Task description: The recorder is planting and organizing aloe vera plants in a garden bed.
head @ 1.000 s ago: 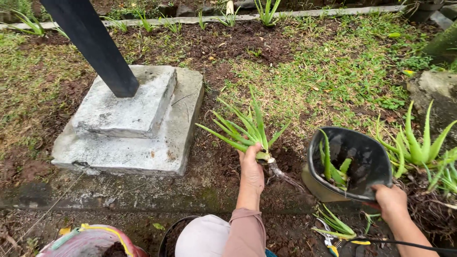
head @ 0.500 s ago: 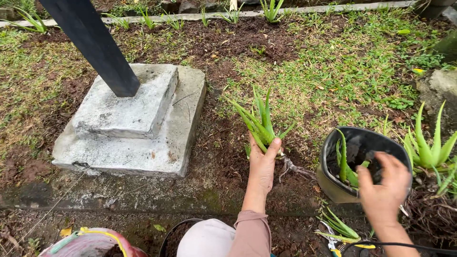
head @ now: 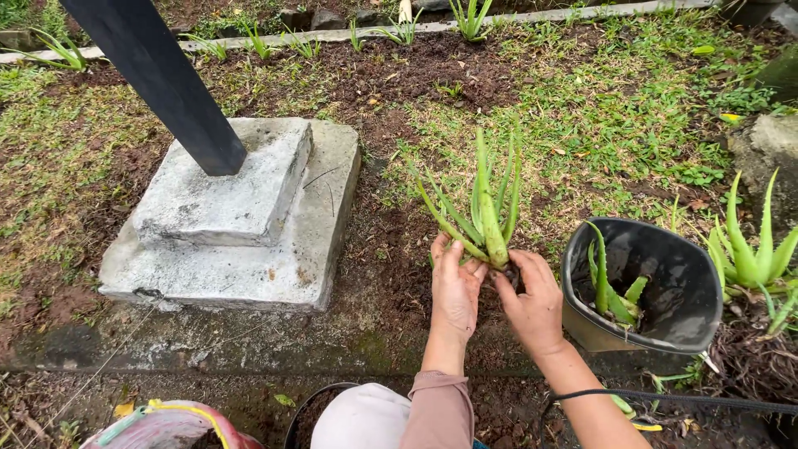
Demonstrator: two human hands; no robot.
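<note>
A small aloe plant [head: 486,208] with long green pointed leaves stands upright over bare dark soil. My left hand [head: 455,287] and my right hand [head: 532,303] both grip its base from either side, close together. Just right of my right hand stands a black plastic pot [head: 665,333], tilted slightly, with a smaller aloe shoot [head: 611,287] inside it.
A stepped concrete footing [head: 241,224] with a dark slanted post [head: 162,79] lies to the left. Another aloe [head: 752,249] grows at the right edge. A black hose [head: 682,401] crosses bottom right. A colourful bucket rim [head: 179,420] and a pale knee [head: 362,420] sit at the bottom.
My right hand let go of the black pot and came left to join my left hand on the aloe's base. The plant now stands more upright.
</note>
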